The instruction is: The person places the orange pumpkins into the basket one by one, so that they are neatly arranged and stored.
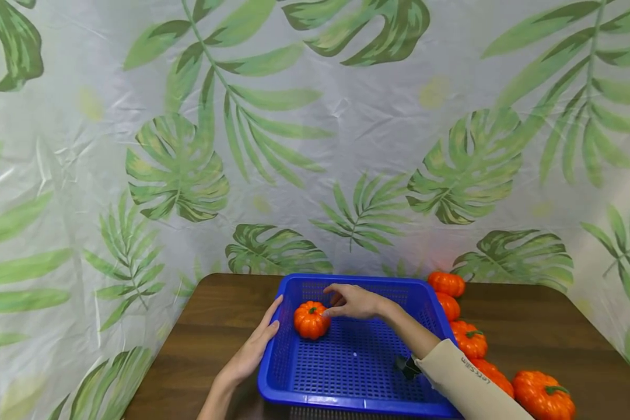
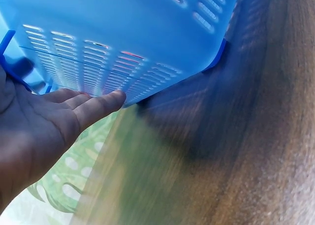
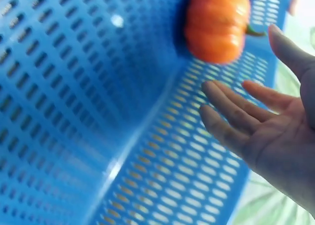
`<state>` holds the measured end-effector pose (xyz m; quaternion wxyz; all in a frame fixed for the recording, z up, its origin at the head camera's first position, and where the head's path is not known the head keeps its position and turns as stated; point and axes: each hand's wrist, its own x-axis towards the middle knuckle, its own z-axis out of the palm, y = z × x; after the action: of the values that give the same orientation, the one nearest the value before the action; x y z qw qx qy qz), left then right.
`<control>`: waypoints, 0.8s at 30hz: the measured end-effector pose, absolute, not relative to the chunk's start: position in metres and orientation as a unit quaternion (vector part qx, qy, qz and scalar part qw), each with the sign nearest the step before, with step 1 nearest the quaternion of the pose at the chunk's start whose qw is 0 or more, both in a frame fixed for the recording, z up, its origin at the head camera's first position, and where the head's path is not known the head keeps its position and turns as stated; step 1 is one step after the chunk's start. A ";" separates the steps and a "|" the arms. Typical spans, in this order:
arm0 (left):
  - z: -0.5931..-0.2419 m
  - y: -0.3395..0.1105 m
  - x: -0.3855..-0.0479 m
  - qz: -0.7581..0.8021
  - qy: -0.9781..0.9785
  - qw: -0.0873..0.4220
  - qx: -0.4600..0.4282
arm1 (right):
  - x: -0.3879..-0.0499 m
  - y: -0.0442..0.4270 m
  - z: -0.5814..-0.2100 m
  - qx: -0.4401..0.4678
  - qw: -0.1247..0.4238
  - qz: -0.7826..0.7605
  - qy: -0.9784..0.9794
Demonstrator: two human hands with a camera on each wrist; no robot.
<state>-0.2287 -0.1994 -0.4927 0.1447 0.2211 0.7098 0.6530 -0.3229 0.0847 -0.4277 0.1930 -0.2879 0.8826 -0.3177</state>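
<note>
A blue perforated basket [image 1: 367,403] stands on the brown table, with one orange pumpkin [image 1: 312,319] inside at its left. The left hand [image 1: 252,350] rests with extended fingers against the basket's left outer side; in the left wrist view the hand [image 2: 59,116] lies along the slotted wall. Inside the basket, the right hand [image 1: 354,301] is just right of the pumpkin, thumb and fingers apart. In the right wrist view the hand [image 3: 270,121] holds nothing, and the pumpkin [image 3: 217,25] sits beside the thumb and fingertips with a small gap.
Several orange pumpkins line the basket's right side, the nearest one [image 1: 543,395] at the front right. A small black object [image 1: 406,367] is by the right forearm, partly hidden. Behind the table [image 1: 189,350] hangs a leaf-patterned sheet [image 1: 367,146].
</note>
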 end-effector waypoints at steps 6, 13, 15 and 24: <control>-0.493 -0.200 -0.228 0.654 0.710 0.145 0.215 | -0.325 0.105 -0.404 -0.263 0.195 -0.326 0.887; -0.492 -0.199 -0.228 0.652 0.712 0.146 0.216 | -0.324 0.135 -0.382 -0.252 0.182 -0.320 0.895; -0.492 -0.199 -0.229 0.651 0.713 0.144 0.216 | -0.324 0.144 -0.377 -0.248 0.175 -0.314 0.899; -0.493 -0.200 -0.228 0.652 0.710 0.144 0.222 | -0.320 0.194 -0.362 -0.231 0.120 -0.293 0.920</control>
<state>-0.2280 -0.1999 -0.4929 0.1435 0.2220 0.7102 0.6524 -0.3203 0.1941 -0.3622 0.1199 -0.2314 0.9199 -0.2931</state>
